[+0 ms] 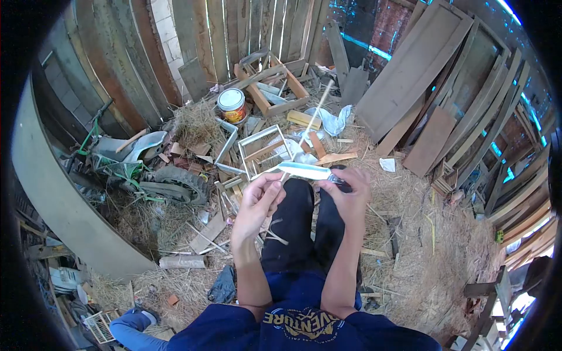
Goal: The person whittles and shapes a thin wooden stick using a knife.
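Note:
My right hand (352, 196) is closed round the dark handle of a knife (305, 170), its bright blade pointing left. In my left hand (261, 198), thumb and fingers pinch the lower end of a long, thin, pale stick (318, 108), which slants up and away to the right. The blade lies across the stick just by my left fingertips; whether it is cutting in cannot be made out. Both hands are above my dark trouser legs (287, 219). A pale curled strip (276, 234) rests on the left leg.
Straw and wood scraps cover the ground. Ahead are wooden frames (261, 153), a drawer-like box (295, 88) and a paint bucket (232, 105). A motorbike (146, 169) lies left, boards (413, 70) lean right. Another person's leg (132, 329) shows lower left.

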Demonstrator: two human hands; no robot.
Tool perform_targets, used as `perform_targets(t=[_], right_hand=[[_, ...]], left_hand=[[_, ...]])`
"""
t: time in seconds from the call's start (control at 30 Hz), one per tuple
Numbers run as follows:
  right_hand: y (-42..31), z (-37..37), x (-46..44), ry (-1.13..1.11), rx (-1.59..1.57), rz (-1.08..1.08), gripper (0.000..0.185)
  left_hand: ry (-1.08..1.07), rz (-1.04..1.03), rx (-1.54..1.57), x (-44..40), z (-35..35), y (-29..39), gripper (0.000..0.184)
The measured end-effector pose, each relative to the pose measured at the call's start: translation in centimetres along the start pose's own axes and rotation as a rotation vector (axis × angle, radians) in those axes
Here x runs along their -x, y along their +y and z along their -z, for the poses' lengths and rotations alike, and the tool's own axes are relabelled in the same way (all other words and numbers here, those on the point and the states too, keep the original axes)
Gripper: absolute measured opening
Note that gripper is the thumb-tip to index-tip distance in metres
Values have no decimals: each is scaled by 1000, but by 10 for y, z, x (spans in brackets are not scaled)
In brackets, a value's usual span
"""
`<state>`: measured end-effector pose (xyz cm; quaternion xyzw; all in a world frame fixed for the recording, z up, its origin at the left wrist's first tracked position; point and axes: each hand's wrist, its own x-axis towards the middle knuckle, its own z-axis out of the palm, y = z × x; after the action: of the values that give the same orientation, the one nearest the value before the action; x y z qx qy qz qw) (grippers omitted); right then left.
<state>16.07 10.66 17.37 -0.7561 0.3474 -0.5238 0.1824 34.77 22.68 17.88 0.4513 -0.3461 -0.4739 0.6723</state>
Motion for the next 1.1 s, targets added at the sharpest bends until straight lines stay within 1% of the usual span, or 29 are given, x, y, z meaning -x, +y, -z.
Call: perform_targets(t=[0.07,0.17,0.27,0.3,0.4,0.5,0.53,0.6,0.7,0.8,0.9,1.0,1.1], right_hand=[[-3,-12,1,-62,10,98,35],[-16,-26,4,-183,-100,45,35],[-22,-23,3,-167,-73,17,36],[-20,-22,2,-105,-66,43,37],[-20,-13,0,-76,-41,39,37],[-15,-10,2,-201,-54,-4,38],[-14,-11,3,-247,-74,-16,38],[-17,-15,5,-228,-101,-11,38],[-16,-14,5,-192,-66,11,39],[-3,-10,7,-158,-42,55,39],[6,-10,8,-113,-25,90,40],[17,-7,11,-42,26,101,40],[35,-6,16,23,54,87,40]], left_hand=[[-35,8,-35,-1,-3,-2,15],[-54,23,-70,-5,-4,-21,17],[-3,34,-82,-1,-6,-17,19],[9,18,-77,0,-14,-7,17],[10,62,-99,1,-15,-2,18],[33,61,-143,0,-14,-4,16],[22,16,-132,-1,-16,-6,16],[-2,-72,-113,-2,-19,-11,16],[0,-59,-116,-2,-14,-15,15],[-112,2,-304,1,-4,-6,16],[-119,30,-205,-1,-9,-8,18],[-65,36,-153,1,-8,-4,20],[-71,0,-190,-3,0,-14,22]])
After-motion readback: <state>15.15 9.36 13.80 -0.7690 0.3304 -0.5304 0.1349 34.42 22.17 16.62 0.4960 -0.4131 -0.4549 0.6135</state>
